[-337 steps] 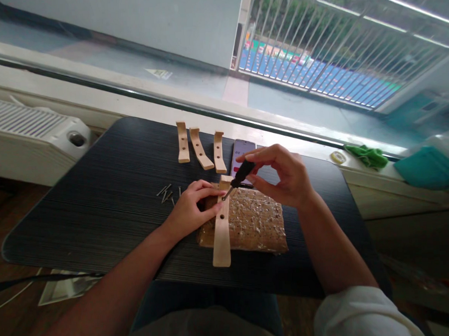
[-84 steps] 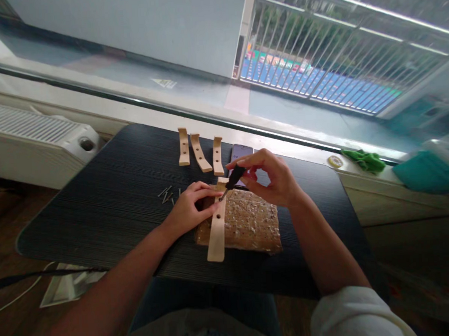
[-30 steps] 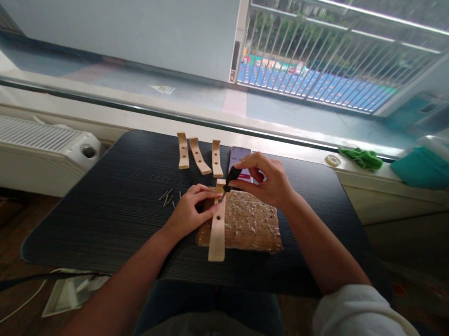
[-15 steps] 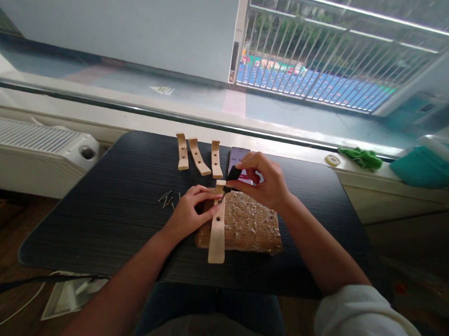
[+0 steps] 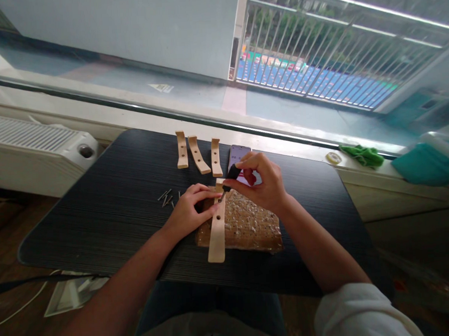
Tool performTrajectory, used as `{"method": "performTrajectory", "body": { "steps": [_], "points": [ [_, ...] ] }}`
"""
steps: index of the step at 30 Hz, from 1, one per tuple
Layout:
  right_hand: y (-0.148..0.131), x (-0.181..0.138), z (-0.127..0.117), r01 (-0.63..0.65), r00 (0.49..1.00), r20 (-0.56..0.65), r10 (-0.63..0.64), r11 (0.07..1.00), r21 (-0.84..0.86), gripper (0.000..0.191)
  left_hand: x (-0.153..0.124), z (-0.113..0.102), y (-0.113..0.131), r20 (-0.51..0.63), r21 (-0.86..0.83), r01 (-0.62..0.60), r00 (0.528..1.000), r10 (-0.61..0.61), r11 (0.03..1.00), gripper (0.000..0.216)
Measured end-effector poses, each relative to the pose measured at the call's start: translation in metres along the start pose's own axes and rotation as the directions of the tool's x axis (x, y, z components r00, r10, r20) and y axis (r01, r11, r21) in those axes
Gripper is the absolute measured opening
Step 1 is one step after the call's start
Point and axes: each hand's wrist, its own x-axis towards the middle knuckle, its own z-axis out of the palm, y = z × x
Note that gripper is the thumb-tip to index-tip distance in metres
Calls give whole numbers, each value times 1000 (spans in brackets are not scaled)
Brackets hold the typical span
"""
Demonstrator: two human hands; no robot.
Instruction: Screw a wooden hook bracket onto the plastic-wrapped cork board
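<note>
A light wooden strip (image 5: 216,232) with holes lies across a brown perforated board (image 5: 250,227) on the dark table (image 5: 109,209). My left hand (image 5: 189,210) is closed on the strip's upper part, pressing it to the board. In my right hand (image 5: 263,183), fingers pinched, is a small black-handled screwdriver (image 5: 230,176); its tip meets the strip near its top hole.
Three more wooden pieces (image 5: 198,154) lie at the table's far side beside a phone (image 5: 238,155). Several screws (image 5: 168,196) lie left of my left hand. A radiator (image 5: 31,148) stands at left. On the sill at right are a green cloth (image 5: 363,154) and a tape roll (image 5: 334,157).
My right hand's fingers have shifted slightly round the screwdriver handle. The strip, board and left hand stay where they were.
</note>
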Motion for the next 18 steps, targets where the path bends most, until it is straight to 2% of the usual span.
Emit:
{"method": "performTrajectory", "body": {
  "steps": [6,13,18],
  "points": [
    [-6,1,-3,-70,997,24,71,997,-41,27,0,0,1,4,2,11,1000,-11,1000,23],
    [-3,3,-6,27,999,35,-27,1000,5,22,0,-1,1,6,2,4,1000,-4,1000,23],
    [-1,5,-14,7,990,143,-12,999,35,20,-1,0,0,1,11,-10,1000,10,1000,23]
  ]
}}
